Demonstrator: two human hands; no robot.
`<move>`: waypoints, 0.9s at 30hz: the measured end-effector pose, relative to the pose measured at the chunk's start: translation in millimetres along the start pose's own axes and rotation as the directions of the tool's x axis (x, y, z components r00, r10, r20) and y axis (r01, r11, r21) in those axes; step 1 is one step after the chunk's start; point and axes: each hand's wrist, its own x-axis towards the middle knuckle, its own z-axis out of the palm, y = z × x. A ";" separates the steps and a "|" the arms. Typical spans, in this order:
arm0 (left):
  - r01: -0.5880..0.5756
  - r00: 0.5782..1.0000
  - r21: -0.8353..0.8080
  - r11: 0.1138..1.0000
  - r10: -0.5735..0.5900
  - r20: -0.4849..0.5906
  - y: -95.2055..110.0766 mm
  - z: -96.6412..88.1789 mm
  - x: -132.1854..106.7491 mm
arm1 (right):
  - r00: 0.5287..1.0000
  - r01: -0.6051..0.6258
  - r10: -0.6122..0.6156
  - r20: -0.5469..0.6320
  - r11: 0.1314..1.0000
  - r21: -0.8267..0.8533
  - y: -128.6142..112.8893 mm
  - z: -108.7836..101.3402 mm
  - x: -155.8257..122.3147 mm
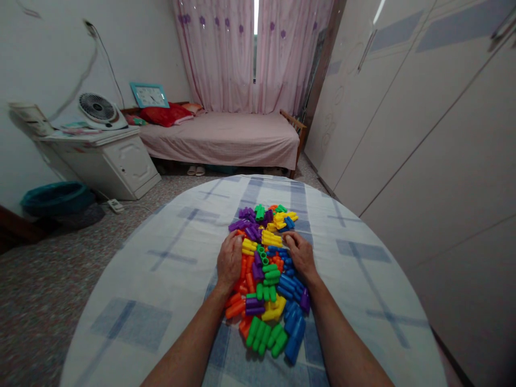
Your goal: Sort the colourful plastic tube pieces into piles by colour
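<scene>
A long heap of plastic building blocks, each shaped like joined tubes, lies between my two hands. My left hand has its fingers curled at the heap's left side, close against a yellow block and orange blocks. What its fingers hold, if anything, is hidden. On the right, my right hand is closed, thumb near the fingertips, beside another yellow block and blue blocks. Any piece in that hand is hidden. Green blocks sit at the near end, purple blocks toward the far end.
The round table wears a white and blue checked cloth. Beyond it stands a bed with a pink cover. A white cabinet with a fan and a bin are at left; a wardrobe lines the right.
</scene>
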 end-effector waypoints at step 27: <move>-0.045 0.999 0.053 0.998 0.045 0.008 -0.3 -0.2 1.0 | 0.999 0.035 -0.035 0.006 0.996 -0.081 -0.5 1.6 -0.6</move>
